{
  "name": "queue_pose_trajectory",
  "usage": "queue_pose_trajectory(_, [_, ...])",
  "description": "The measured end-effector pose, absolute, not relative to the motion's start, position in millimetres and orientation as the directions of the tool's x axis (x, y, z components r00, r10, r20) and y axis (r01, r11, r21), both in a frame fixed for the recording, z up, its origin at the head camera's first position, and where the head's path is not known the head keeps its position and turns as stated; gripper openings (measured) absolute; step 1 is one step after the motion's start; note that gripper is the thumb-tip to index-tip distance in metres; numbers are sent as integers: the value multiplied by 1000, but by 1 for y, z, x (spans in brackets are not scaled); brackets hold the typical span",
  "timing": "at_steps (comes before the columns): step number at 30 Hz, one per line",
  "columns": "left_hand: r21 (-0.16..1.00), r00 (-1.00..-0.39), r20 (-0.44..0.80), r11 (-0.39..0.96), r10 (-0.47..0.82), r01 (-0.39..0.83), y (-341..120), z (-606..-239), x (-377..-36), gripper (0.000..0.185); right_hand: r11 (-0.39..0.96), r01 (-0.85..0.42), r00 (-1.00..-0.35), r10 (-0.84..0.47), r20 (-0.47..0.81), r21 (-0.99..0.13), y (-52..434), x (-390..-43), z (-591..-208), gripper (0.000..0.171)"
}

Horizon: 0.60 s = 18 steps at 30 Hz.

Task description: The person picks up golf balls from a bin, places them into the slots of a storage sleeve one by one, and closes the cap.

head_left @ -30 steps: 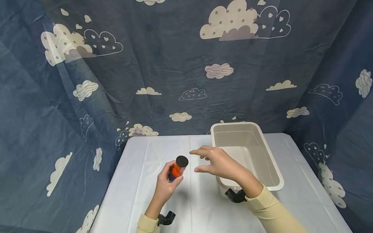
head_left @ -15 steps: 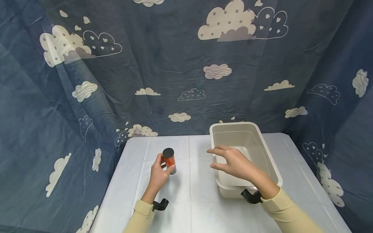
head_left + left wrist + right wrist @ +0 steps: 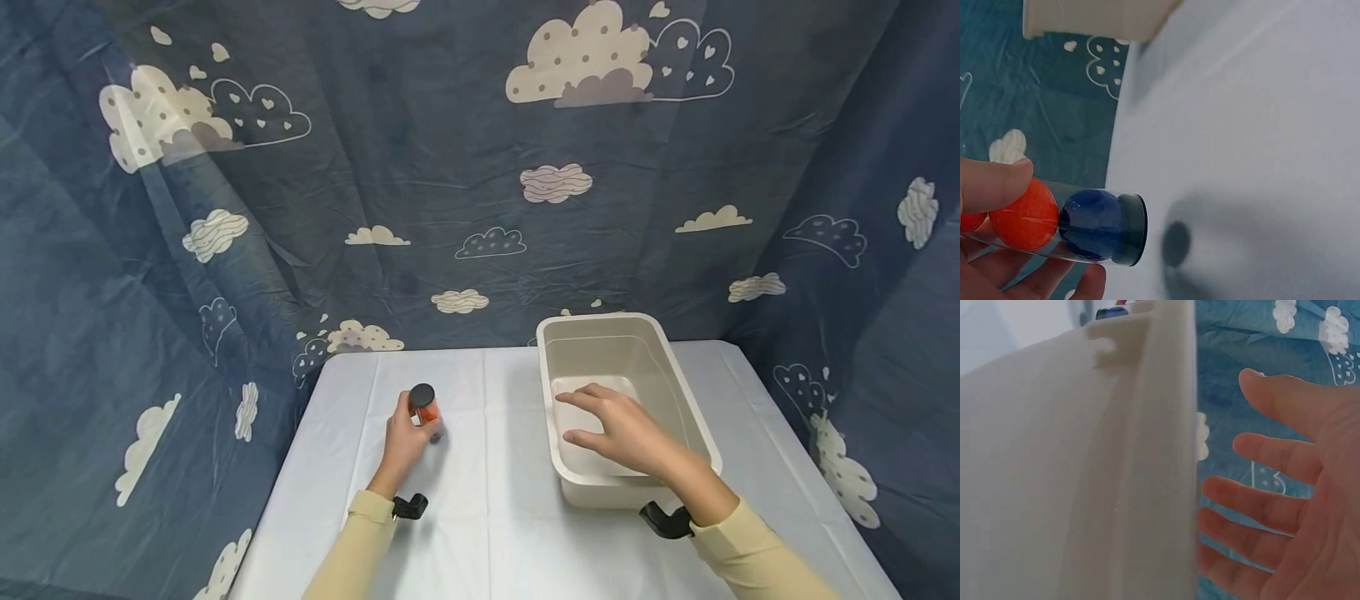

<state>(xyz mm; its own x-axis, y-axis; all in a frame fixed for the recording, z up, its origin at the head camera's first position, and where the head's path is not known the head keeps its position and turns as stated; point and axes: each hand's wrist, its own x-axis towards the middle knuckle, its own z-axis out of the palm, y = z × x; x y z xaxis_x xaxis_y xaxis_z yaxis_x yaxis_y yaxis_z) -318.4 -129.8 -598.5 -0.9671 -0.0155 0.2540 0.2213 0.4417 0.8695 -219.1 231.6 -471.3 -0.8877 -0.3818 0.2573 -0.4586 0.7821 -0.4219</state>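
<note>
My left hand [image 3: 403, 442] grips a clear tube [image 3: 429, 412] with a black cap [image 3: 422, 395], over the left half of the table. In the left wrist view, orange balls [image 3: 1024, 215] and a dark blue ball [image 3: 1090, 225] show through its wall. Its dark end cap [image 3: 1135, 230] points toward the white cloth, close above its own shadow. The thumb lies along one side and the fingers wrap the other. My right hand [image 3: 626, 429] holds nothing; its fingers are spread and relaxed above the beige plastic bin [image 3: 630, 492], and in the right wrist view they appear beside the bin's rim.
A white cloth [image 3: 487, 533] covers the table. The bin stands on its right half, near the back edge, and its visible floor [image 3: 592, 385] is bare. A dark blue curtain [image 3: 420, 150] with cloud prints hangs behind and at both sides.
My left hand has carried the tube left and down toward the table, turning it more upright. My right hand has moved right, away from the tube, to over the bin.
</note>
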Motion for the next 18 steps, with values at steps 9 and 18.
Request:
queue_pose_trajectory(9, [851,-972,234,491,-32,188,-127,-623,-333,51,808,-410,-911,-337,238,-423,242,-215,-481,56])
queue_pose_trajectory(18, [875,-977,215,445,-5,191,-129,-630,-332,53,805,-410,-909,-323,264,-428,248,-215,-486,56])
